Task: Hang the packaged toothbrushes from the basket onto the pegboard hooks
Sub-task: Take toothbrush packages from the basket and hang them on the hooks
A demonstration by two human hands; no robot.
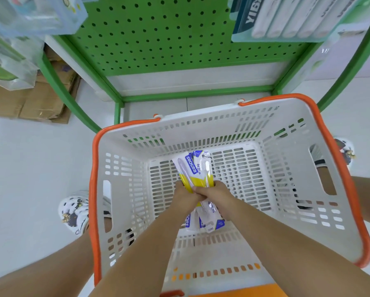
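— White plastic, orange rim: your basket [124, 189] stands on the pale floor before the green pegboard [158, 35], and both your hands are down inside it. Which way do the packs lie?

— The packaged toothbrushes [193, 168] run lengthwise away from you, their long axis pointing from your wrists toward the pegboard, tilted slightly left. The far ends lie on the slotted basket floor near the back wall; the near ends stick out under your forearms.

— And your grip?

— Your left hand [185, 195] has its fingers curled round the bundle's left edge; your right hand [217, 192] is wrapped over the right edge, the two hands touching at the middle of the packs. How many packs you hold cannot be told.

— What surrounds you?

— Flattened cardboard [29, 99] lies on the floor at left. Other boxed goods [286, 16] hang at the upper right, and clear packages [29, 16] at the upper left. Your patterned white shoes [73, 213] flank the basket, whose high walls ring your hands.

— How do the packs look?

— White cards with blue lettering, a yellow band across the middle, clear blister fronts.
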